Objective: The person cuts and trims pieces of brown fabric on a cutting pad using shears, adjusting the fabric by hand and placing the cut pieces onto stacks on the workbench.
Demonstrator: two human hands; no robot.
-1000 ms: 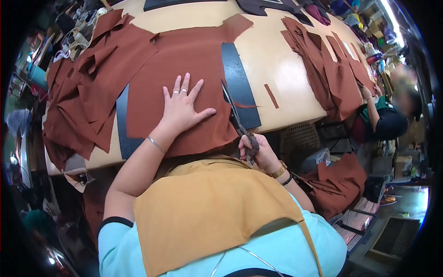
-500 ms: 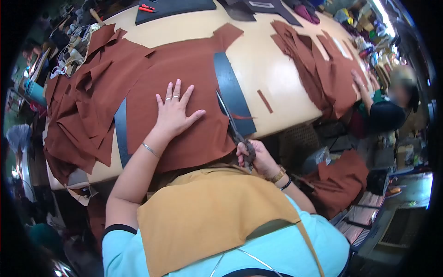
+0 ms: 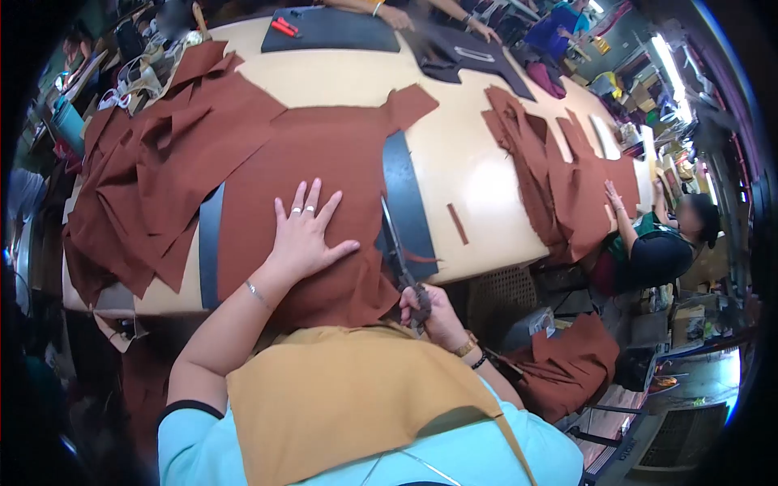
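Note:
A large piece of rust-brown fabric (image 3: 324, 146) lies over a dark cutting mat (image 3: 409, 194) and hangs toward my tan apron (image 3: 365, 389). My left hand (image 3: 308, 235) rests flat on the cloth with its fingers spread. Gripped by their wrapped handles in my right hand (image 3: 438, 314) are long metal scissors (image 3: 397, 251). The blades point away from me along the right edge of the fabric, over the mat. A thin brown strip of cloth lies on the mat just right of the blades.
Crumpled brown fabric (image 3: 154, 178) covers the table's left side. Another brown stack (image 3: 559, 178) lies at the right, where a co-worker (image 3: 664, 247) has a hand on it. Red cutters (image 3: 285, 27) rest on a black mat (image 3: 332, 36). Across the table, another person's hands touch dark material (image 3: 478, 69).
The camera view has shifted, so the table's far side shows more. Another person's hands have come into view there. My left hand stays spread on the fabric; my right still holds the scissors.

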